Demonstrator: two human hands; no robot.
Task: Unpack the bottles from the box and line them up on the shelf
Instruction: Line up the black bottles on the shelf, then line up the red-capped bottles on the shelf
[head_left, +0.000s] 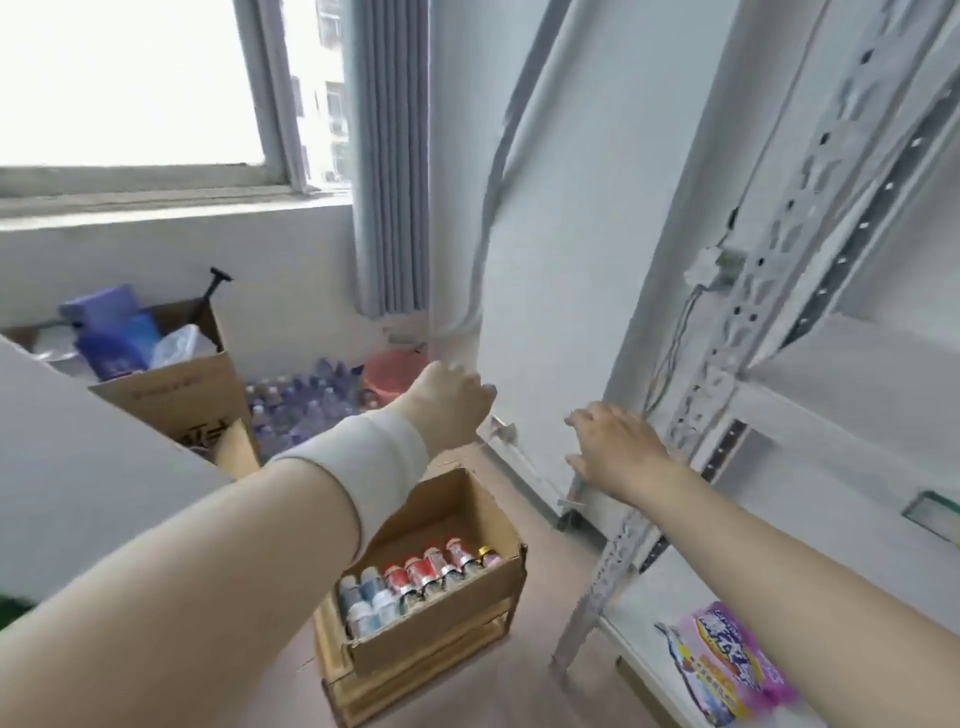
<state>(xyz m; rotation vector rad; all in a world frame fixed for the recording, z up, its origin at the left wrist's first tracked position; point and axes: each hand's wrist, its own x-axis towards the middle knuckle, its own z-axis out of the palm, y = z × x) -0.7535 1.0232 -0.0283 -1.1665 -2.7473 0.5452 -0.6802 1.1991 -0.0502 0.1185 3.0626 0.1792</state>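
Observation:
An open cardboard box (470, 506) sits on a wooden crate on the floor, low in the middle of the view. Along its near side stands a row of small bottles (415, 579), some with red labels, some with blue and white. A white metal shelf (841, 410) rises at the right. My left hand (452, 402), with a white band on its wrist, reaches forward above the box, fingers loosely curled and holding nothing. My right hand (615, 444) hangs in the air near the shelf's perforated post, fingers spread and empty.
A purple snack bag (727, 670) lies on the lower shelf board. A larger carton (176, 387) with blue packs stands at the left. Several water bottles (301, 402) and a pink bucket (395, 371) sit by the far wall under the window.

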